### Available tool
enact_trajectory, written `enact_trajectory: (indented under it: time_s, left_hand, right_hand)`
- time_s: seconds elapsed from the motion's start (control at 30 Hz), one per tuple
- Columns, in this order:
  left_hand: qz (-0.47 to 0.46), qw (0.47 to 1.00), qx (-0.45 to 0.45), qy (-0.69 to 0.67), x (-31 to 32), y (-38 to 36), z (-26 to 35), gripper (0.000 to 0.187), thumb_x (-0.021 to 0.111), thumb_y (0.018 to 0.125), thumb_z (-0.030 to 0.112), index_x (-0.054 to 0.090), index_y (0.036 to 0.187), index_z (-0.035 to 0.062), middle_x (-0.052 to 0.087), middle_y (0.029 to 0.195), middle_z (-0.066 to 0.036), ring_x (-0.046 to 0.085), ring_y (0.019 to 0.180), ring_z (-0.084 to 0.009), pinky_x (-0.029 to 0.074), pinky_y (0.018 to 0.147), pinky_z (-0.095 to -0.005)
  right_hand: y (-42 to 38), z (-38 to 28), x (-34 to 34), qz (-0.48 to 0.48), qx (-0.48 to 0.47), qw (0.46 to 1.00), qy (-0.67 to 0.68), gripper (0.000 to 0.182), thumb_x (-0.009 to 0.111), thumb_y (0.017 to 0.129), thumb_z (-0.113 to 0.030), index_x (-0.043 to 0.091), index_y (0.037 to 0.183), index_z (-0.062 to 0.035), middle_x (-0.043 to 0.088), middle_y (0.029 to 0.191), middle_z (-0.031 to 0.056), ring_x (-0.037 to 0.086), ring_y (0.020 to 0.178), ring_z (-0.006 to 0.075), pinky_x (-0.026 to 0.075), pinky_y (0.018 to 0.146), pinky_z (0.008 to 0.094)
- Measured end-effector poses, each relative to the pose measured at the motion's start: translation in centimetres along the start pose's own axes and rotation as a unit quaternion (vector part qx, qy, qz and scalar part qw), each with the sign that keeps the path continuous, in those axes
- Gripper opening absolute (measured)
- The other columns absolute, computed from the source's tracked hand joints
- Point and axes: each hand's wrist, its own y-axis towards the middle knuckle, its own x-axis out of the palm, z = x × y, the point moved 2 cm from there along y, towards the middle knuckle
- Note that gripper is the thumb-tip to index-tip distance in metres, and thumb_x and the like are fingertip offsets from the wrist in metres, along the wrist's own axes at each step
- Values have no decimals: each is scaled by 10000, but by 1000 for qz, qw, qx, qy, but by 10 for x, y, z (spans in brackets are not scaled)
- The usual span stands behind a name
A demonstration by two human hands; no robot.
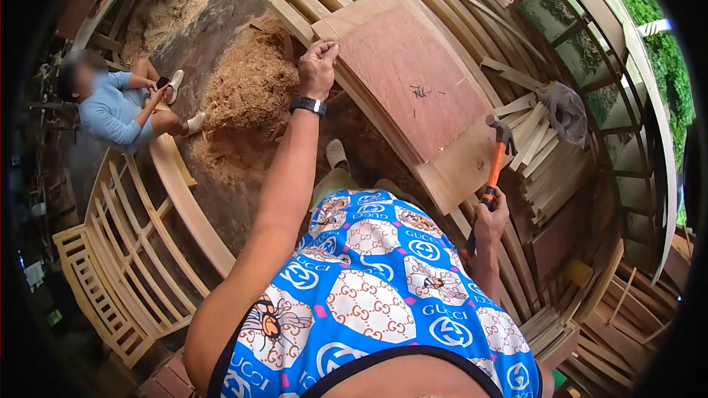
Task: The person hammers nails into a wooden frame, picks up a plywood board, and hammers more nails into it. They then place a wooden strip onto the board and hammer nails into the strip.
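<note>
A reddish plywood sheet (405,66) lies over a paler board (457,169) on long wooden beams. Several dark nails (420,91) are scattered on the sheet. My left hand (318,68), with a dark watch on its wrist, is at the sheet's left edge near the upper corner. Its fingers are pinched together; whatever is between them is too small to make out. My right hand (490,220) is wrapped round the handle of an orange and black hammer (498,158), whose head points up and away, beside the right side of the boards.
A person (110,107) in a light blue shirt sits at the left. Wood shavings (247,96) are heaped on the floor. A slatted wooden frame (140,250) stands lower left. Wood offcuts (531,133) and a plastic bag (568,114) lie at the right.
</note>
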Motion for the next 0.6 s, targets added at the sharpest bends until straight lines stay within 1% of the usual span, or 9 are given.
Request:
enact_trajectory:
  time_s: [0.07, 0.13, 0.2, 0.3, 0.4, 0.47, 0.5, 0.53, 0.6]
  left_hand:
    - [1, 1000, 18, 21, -1, 0, 0, 135, 720, 969, 114, 751, 1021, -6, 714, 909, 14, 582, 733, -56, 493, 670, -231]
    - [1, 998, 39, 42, -1, 2, 0, 135, 723, 975, 127, 757, 1037, 12, 709, 945, 18, 570, 737, -50, 488, 669, -221]
    - [12, 996, 49, 67, -1, 2, 0, 155, 718, 961, 119, 744, 1011, -26, 733, 875, -15, 629, 761, -84, 519, 714, -262]
    - [25, 994, 65, 89, -2, 1, 1, 161, 721, 958, 122, 740, 996, -34, 737, 866, -35, 638, 756, -99, 524, 711, -275]
    - [23, 991, 59, 116, -2, 2, 0, 165, 721, 956, 123, 737, 983, -38, 741, 866, -53, 647, 749, -110, 527, 705, -288]
    - [25, 989, 72, 127, -1, 2, 2, 157, 720, 954, 122, 739, 976, -32, 744, 868, -58, 654, 742, -118, 528, 700, -291]
    - [29, 990, 69, 118, 0, 0, 3, 153, 721, 951, 121, 741, 974, -29, 743, 864, -60, 655, 743, -119, 528, 701, -292]
    - [31, 991, 66, 110, 1, -1, 5, 149, 722, 948, 119, 742, 973, -27, 743, 861, -62, 656, 743, -121, 528, 701, -292]
    - [24, 990, 67, 125, 0, -2, 4, 141, 723, 944, 110, 740, 957, -29, 753, 919, -82, 679, 775, -152, 538, 711, -306]
  right_hand:
    - [-2, -1, 1, 9, -84, 996, 33, 520, 581, 789, 1, 573, 1307, 52, 550, 817, 11, 503, 584, 82, 427, 519, 251]
    - [-6, -14, 1, -14, -76, 994, 75, 533, 578, 792, 23, 558, 1324, 55, 552, 825, 10, 501, 586, 75, 421, 517, 239]
    - [-9, -34, -1, -34, -67, 990, 118, 547, 575, 795, 45, 543, 1341, 58, 554, 833, 9, 499, 587, 68, 414, 515, 228]
    - [-8, -52, 5, -101, -69, 981, 153, 556, 567, 797, 51, 524, 1352, 47, 561, 854, 15, 507, 603, 69, 422, 523, 223]
    - [-8, -60, 19, -115, -93, 972, 185, 499, 598, 807, 60, 520, 1300, 39, 554, 870, 4, 519, 646, 63, 423, 540, 215]
    - [-5, -59, 29, -110, -166, 959, 203, 489, 630, 800, 65, 514, 1273, 20, 560, 876, 8, 521, 650, 70, 433, 547, 213]
    - [-2, -64, 34, -104, -151, 960, 211, 420, 678, 804, 60, 542, 1199, 13, 578, 823, 10, 543, 609, 82, 434, 523, 224]
    - [4, -75, 31, -105, -152, 960, 212, 420, 678, 804, 60, 542, 1199, 13, 578, 823, 10, 543, 609, 82, 434, 523, 224]
    - [9, -107, 31, -301, -3, 941, 155, 360, 725, 814, 37, 566, 1136, 12, 587, 744, 10, 560, 549, 88, 427, 489, 239]
